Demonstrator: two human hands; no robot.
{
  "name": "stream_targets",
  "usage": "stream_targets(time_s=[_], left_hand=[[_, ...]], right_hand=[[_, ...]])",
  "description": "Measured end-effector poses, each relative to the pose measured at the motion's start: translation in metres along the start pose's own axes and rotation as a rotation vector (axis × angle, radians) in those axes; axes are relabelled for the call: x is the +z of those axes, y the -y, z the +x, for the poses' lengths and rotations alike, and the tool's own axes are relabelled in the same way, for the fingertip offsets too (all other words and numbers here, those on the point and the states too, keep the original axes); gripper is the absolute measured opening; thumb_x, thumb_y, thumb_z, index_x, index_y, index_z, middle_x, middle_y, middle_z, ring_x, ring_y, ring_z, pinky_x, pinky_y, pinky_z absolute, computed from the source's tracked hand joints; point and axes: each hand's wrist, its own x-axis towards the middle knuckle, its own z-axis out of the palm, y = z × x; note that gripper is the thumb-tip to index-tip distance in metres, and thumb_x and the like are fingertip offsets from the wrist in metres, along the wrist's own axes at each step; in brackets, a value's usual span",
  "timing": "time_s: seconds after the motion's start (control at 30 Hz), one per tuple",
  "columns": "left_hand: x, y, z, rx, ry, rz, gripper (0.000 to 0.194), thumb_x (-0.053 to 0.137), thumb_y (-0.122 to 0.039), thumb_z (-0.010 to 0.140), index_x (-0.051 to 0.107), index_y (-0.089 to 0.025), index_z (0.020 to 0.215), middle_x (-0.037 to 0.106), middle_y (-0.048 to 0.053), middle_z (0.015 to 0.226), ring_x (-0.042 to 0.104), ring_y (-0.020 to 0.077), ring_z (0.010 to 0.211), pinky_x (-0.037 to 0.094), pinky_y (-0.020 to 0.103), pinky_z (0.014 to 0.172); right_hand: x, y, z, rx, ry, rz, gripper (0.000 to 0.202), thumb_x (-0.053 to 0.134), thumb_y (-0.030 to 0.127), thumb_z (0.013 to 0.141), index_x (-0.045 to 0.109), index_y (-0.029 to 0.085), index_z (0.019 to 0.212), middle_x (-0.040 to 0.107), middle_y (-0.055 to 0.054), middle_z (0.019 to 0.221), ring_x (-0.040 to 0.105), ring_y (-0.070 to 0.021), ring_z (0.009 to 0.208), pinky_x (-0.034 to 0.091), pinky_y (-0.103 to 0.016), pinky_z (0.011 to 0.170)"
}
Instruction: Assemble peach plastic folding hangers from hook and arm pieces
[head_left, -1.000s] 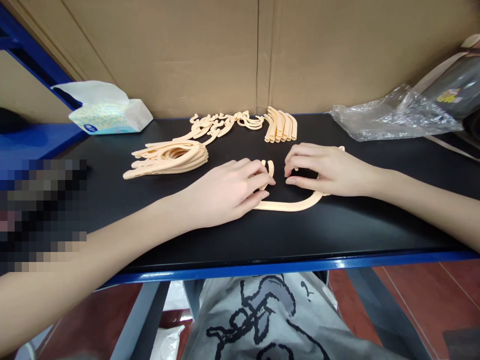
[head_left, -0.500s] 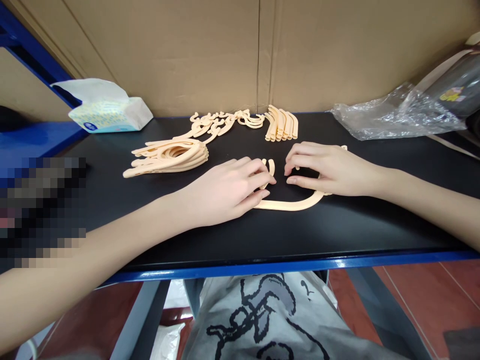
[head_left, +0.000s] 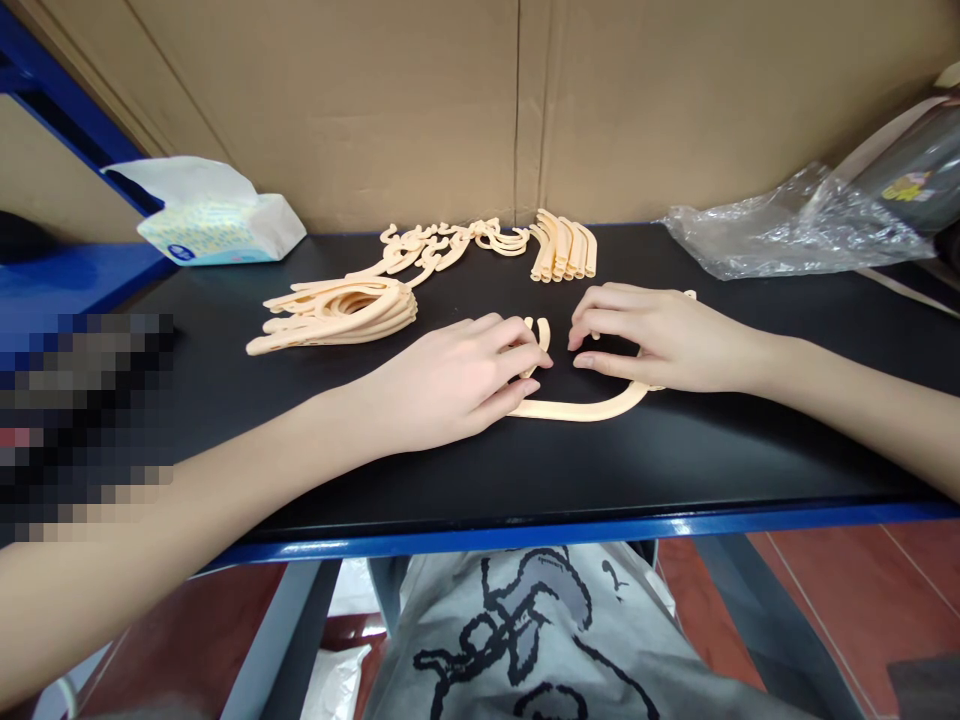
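My left hand (head_left: pixel 480 375) rests palm down, fingers loosely bent and apart. It partly covers a long curved beige plastic tube piece (head_left: pixel 577 410), which looks like a clothes-hanger part. A small beige curved piece (head_left: pixel 543 333) shows just beyond its fingertips. My right hand (head_left: pixel 637 335) lies over the other end of the long piece, fingers loosely bent, thumb apart from them. Neither hand visibly grips anything, though what lies under the palms is hidden. A stack of bent beige tubes (head_left: pixel 337 315) is left of my left hand.
Beige hook-shaped pieces (head_left: pixel 420 245) lie along the back, beside a row of short tubes (head_left: pixel 562 247). A tissue pack (head_left: pixel 225 228) stands back left. Clear plastic bag (head_left: pixel 772 225) and a dark bottle-like item (head_left: pixel 915 165) are at right. A blue edge (head_left: pixel 540 534) borders the black table.
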Motion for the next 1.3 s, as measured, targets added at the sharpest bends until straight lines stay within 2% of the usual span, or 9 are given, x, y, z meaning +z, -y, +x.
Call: stream_targets(time_s=[1.3], left_hand=[[-0.0015,-0.0011,0.0016,-0.002,0.041,0.007,0.037,0.035,-0.029,0.107,0.06,-0.013,0.128,0.061,0.012,0.122,0.06,0.024,0.108,0.051,0.038,0.093]], right_hand=[[-0.0047,0.0029,0.0004,0.026,0.014,-0.035,0.027,0.048,0.042,0.099,0.066,0.022,0.101,0.066,-0.008,0.102,0.063,-0.0233,0.094,0.047,-0.035,0.076]])
